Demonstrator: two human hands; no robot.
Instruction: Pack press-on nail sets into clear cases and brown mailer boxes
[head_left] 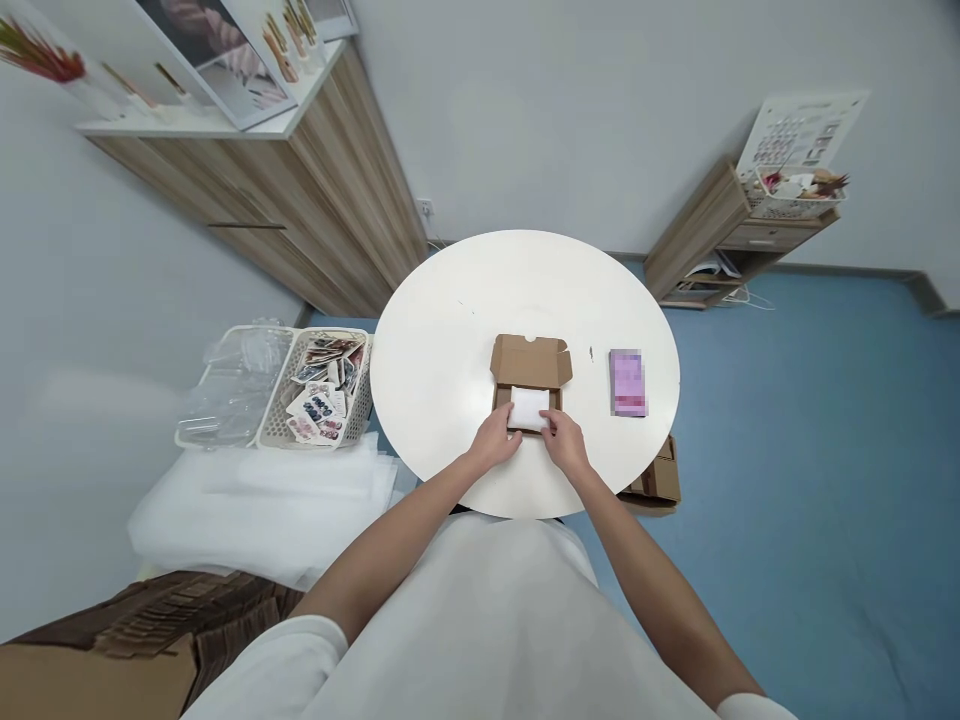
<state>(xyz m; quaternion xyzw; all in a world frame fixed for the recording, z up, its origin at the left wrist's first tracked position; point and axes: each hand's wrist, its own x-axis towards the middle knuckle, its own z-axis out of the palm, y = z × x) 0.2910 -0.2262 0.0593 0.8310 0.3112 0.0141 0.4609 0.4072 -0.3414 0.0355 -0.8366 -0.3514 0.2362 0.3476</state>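
An open brown cardboard mailer box (531,362) sits on the round white table, its lid flap raised on the far side. Inside its tray lies a white packet (529,408) that looks like foam wrap; what it may contain is hidden. My left hand (495,438) grips the packet's left side, thumb near the box's front edge. On the opposite side, my right hand (565,442) pinches the packet's right edge with its fingertips. Both hands are at the near side of the box.
A purple, pixelated item (628,383) lies on the table (442,330) at right. Left of the table stand a basket of printed cards (319,390), a bin of clear plastic (236,385), white foam sheets (277,500) and stacked flat cardboard (112,640). A cardboard box (660,475) is on the floor.
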